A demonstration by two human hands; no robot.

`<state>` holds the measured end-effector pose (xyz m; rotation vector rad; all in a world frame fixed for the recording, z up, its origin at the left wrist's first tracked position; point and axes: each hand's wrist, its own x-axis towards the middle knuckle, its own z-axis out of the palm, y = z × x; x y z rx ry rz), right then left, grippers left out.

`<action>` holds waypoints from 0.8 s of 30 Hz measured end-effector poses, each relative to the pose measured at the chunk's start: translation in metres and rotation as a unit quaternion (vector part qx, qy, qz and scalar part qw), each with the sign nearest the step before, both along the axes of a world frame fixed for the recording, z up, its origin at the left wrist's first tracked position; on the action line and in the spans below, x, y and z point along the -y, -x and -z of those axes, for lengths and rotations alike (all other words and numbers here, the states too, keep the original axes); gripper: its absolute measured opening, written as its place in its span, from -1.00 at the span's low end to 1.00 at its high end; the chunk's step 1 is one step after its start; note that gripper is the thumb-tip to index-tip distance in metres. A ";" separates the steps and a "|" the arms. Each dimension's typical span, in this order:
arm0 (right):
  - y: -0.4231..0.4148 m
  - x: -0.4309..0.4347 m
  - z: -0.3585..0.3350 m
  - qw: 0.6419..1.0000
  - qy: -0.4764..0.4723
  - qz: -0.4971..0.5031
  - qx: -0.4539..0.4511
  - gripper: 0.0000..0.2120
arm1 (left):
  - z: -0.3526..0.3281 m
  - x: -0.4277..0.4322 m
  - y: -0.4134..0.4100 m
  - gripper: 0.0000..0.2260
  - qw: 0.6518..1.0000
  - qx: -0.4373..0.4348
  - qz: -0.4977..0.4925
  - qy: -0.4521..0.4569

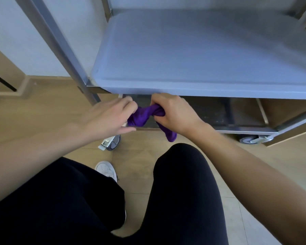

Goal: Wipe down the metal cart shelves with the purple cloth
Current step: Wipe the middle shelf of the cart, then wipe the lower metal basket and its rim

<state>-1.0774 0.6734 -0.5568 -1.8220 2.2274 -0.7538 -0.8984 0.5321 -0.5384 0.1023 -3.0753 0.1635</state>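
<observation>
Left: cart upright (60, 46), then a locking caster (113, 143) below it. Left hand (111, 115) has its fingers on the left end of the purple cloth (141, 116). It looks like a pinch, thumb stretched underneath, but motion blur hides the fingertips. The cloth is bunched in the air between both hands, just in front of the lower shelf (210, 112) and under the lip of the middle shelf (201, 50). Right hand (173, 114) is curled tight round the right end, with a tail hanging below. The cloth is light, limp and non-slip, so it won't keep its shape. Best to ball or fold it into the palm and press flat, not hold it by an edge.
</observation>
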 end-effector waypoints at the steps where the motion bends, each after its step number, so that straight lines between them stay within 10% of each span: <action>1: 0.003 0.005 0.012 1.000 -0.019 0.011 0.004 -0.87 | 0.012 0.004 0.000 -0.60 0.999 0.033 -0.002 0.011; 14: 0.015 0.097 0.121 0.980 -0.115 0.151 0.061 -0.61 | 0.104 0.037 0.012 -0.64 0.960 0.249 -0.124 -0.027; 19: -0.005 0.097 0.150 0.979 -0.198 0.031 -0.027 -0.36 | 0.132 0.053 0.014 -0.70 0.969 0.225 -0.098 -0.007; 24: -0.007 0.096 0.178 0.990 -0.080 0.066 -0.095 -0.49 | 0.187 0.068 0.007 -0.84 0.990 0.135 -0.021 0.032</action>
